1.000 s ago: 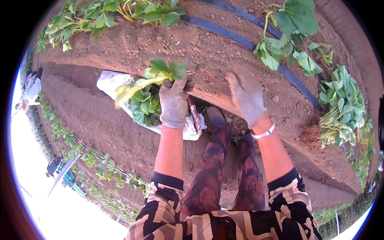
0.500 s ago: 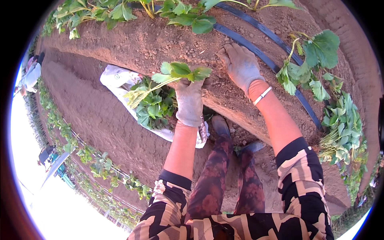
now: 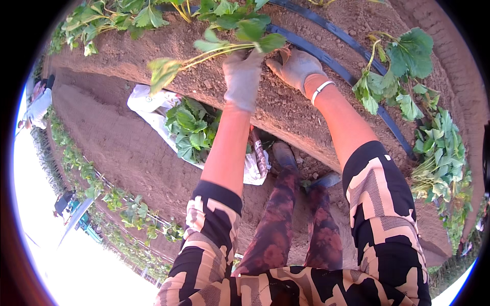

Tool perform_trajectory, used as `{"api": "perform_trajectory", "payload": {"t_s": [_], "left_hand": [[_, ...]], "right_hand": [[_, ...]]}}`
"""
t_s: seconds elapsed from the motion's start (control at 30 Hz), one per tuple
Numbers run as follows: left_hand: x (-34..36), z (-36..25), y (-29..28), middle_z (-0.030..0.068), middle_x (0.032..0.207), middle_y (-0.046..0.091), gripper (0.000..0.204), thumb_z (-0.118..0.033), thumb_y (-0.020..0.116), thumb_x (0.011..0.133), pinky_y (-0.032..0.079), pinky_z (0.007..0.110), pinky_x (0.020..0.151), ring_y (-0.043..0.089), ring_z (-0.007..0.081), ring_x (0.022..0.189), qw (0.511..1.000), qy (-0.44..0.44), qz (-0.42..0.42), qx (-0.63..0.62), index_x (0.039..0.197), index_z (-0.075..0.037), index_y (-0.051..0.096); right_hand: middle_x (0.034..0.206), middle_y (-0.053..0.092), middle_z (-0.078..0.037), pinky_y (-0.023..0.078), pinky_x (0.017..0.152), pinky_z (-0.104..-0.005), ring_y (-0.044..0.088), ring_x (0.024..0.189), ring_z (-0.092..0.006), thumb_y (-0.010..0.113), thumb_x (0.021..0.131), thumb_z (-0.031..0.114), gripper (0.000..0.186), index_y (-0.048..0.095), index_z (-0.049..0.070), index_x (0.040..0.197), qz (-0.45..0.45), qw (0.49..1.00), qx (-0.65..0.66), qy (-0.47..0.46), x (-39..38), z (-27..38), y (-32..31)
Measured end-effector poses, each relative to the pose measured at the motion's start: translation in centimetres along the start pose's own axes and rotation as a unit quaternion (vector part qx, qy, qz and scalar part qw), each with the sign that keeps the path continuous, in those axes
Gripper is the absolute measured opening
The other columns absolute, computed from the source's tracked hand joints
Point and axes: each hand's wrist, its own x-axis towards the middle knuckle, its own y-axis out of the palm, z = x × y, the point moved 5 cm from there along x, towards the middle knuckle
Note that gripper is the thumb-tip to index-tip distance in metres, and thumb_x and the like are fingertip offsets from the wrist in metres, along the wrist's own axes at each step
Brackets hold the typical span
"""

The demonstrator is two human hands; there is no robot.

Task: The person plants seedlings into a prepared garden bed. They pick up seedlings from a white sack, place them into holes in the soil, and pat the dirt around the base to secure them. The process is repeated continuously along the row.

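Seedling held up over the dirt bed, both hands in close

So the seedling (image 3: 219,51) is above the raised bed (image 3: 316,120), pinched in the gloved left hand (image 3: 242,76). Its long pale stems stick out left to a yellowish leaf, and the greener leaves poke up past the fingers, a bit blurry. Gloved right hand (image 3: 296,69) is just beside it, bent down at the soil near the root end. Fingertips are hidden, so can't tell if it's gripping anything. White band (image 3: 320,92) on that wrist.

Two black strips (image 3: 321,57) run along the bed, the nearer one right behind the right hand. Off to the right there's a droopy big-leafed plant (image 3: 413,51), then a heap of loose plants (image 3: 441,148) further down.

Down in the furrow, left of the legs (image 3: 270,224), a white bag (image 3: 144,103) lies open with more leafy plants (image 3: 191,127) in it. Somebody else (image 3: 38,107) is way out at the left edge.
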Motion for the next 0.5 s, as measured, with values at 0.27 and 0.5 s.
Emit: {"api": "perform_trajectory", "payload": {"t_s": [0.27, 0.5], "left_hand": [[4.2, 4.3, -1.4, 0.0114, 0.101, 0.067, 0.029, -0.028, 0.065, 0.082, 0.041, 0.037, 0.090, 0.057, 0.0260, 0.099, 0.898, 0.105, 0.064, 0.422, 0.097, -0.003, 0.070], [3.5, 3.4, 2.1, 0.0115, 0.111, 0.063, 0.032, -0.038, 0.061, 0.083, 0.040, 0.042, 0.096, 0.051, 0.0335, 0.113, 0.755, 0.184, 0.069, 0.625, 0.095, -0.010, 0.072]], "right_hand": [[0.100, 0.064, -0.017, 0.048, 0.089, -0.0425, 0.062, 0.098, -0.0325, 0.044, 0.094, 0.043, 0.047, 0.060, 0.003, 0.113, -0.099, 0.992, 0.050, -0.062, -3.5, -0.2, -0.5], [0.098, 0.060, -0.012, 0.048, 0.088, -0.0420, 0.060, 0.093, -0.0285, 0.045, 0.095, 0.031, 0.032, 0.058, 0.005, 0.108, -0.235, 0.972, -0.020, 0.010, -2.8, -3.8, -2.9]]}}
